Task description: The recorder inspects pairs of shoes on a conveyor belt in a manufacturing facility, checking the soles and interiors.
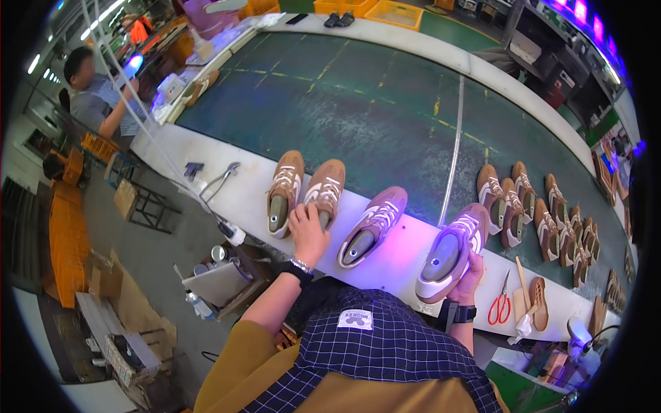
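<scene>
A tan sneaker (323, 191) with white laces lies upright on the white surface (406, 255), while a second tan sneaker (451, 251) sits tilted at its near edge.

Four shoes (372, 226) in a row on the ledge (403, 258), scissors (500, 305) right, conveyor belt (372, 117) behind

Just 1 view here, a head-mounted fisheye looking down and forward from above the person's chest, so the checked apron (385, 344) fills the bottom edge. It faces across the white bench edge (406, 258) onto the green conveyor belt (372, 103), which sits close in front. Straight edges bow toward the rim, corners go black. Far side of the belt and a co-worker (96, 96) at upper left sit well away
</scene>
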`<state>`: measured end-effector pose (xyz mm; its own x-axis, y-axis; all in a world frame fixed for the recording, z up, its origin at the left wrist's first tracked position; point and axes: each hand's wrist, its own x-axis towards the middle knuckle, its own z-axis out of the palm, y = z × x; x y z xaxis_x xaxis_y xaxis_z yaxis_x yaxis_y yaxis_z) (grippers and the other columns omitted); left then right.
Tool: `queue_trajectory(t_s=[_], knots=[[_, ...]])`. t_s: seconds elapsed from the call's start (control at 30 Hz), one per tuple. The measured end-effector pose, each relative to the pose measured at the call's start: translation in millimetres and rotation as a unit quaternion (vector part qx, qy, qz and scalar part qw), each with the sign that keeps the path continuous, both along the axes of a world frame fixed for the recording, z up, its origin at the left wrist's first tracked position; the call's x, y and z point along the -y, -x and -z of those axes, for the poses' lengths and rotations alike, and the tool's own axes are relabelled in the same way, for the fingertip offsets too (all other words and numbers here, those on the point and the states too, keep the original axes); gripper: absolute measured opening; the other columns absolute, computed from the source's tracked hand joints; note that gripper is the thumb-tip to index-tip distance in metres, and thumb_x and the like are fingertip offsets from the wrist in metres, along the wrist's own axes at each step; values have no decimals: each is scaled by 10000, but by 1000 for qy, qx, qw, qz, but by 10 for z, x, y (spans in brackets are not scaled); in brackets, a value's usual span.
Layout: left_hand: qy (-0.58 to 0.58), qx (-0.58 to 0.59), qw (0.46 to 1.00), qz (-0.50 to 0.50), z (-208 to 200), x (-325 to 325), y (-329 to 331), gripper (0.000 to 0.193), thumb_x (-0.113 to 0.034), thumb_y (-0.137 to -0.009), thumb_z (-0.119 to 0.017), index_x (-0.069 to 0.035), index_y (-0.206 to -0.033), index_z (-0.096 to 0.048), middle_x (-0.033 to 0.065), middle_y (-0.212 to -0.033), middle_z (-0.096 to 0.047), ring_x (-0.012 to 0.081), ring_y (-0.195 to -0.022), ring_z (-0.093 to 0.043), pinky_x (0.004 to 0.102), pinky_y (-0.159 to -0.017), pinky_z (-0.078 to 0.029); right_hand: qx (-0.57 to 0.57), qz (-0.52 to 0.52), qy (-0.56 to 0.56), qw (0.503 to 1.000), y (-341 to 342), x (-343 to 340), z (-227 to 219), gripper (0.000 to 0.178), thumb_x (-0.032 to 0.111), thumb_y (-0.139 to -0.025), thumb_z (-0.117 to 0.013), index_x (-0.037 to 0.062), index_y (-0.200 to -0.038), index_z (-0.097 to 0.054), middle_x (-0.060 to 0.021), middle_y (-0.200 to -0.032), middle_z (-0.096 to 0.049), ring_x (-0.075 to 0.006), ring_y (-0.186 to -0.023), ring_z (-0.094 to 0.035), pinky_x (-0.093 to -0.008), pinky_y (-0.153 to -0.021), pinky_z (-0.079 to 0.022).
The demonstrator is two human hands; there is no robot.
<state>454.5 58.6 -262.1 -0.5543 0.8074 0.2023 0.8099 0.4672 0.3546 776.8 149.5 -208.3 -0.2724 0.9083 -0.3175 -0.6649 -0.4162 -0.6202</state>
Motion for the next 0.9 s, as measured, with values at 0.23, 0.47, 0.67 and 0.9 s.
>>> queue_trajectory(t_s=[0.23,0.47,0.67,0.9], knots=[[-103,614,781,-52,91,-220,85,738,-276,-706,-761,-27,-1243,-320,173,-1134,-482,269,-944,-573,374,-832,-470,-14,-16,2,1000,-37,-22,79,534,315,-765,-599,4,-1190,-508,-132,-1118,-593,-261,-1033,-570,-385,-962,-418],[101,672,728,94,469,-512,629,496,-163,-705,-742,54,-1118,-573,134,-1053,-630,194,-976,-593,301,-788,-499,-48,-54,-9,997,13,-97,112,516,287,-756,-631,-9,-1163,-518,-133,-1082,-603,-262,-1016,-577,-386,-948,-432],[-20,764,642,52,330,-391,470,444,-88,-747,-657,35,-1156,-533,106,-1063,-621,215,-941,-619,337,-852,-492,-55,-67,1,996,120,-139,-2,502,203,-777,-595,-26,-1207,-473,-136,-1120,-587,-245,-1027,-573,-366,-950,-433],[-208,870,420,152,-593,-771,44,561,-262,-791,-605,-8,-1264,-442,120,-1223,-539,257,-1131,-519,388,-980,-418,-154,-57,-55,985,181,-352,-205,468,78,-759,-573,-36,-1200,-464,-121,-1120,-584,-239,-1039,-576,-382,-929,-454]])
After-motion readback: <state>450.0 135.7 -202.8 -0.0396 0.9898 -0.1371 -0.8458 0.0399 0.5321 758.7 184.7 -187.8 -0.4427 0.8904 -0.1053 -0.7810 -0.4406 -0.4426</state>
